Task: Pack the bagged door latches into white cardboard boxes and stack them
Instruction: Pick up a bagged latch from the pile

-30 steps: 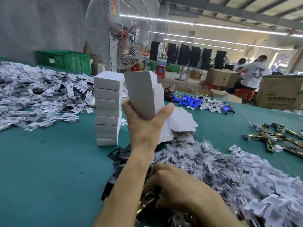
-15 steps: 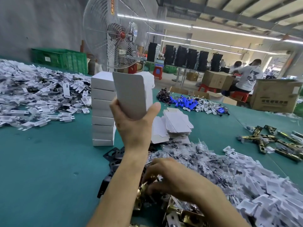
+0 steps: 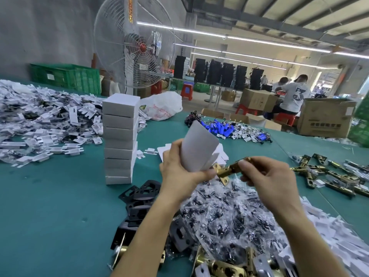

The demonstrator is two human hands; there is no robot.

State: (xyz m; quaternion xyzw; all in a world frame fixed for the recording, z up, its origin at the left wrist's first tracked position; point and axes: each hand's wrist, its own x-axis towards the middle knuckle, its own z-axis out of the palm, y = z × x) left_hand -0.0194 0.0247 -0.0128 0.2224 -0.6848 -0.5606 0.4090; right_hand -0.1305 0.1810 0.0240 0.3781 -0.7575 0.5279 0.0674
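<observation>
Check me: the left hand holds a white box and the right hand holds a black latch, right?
Not quite: in the head view the latch in the right hand is brass-coloured, not black. The left hand does hold the white box.

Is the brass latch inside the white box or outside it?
Outside. The right hand holds the brass latch, faceplate and body in plain view, beside the lower end of the white box in the left hand.

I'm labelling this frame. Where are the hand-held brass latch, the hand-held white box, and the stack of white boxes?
brass latch (image 3: 232,170): head view, middle of its body.
white box (image 3: 196,145): head view, its broad front face.
stack of white boxes (image 3: 119,141): head view, a middle box's front.
</observation>
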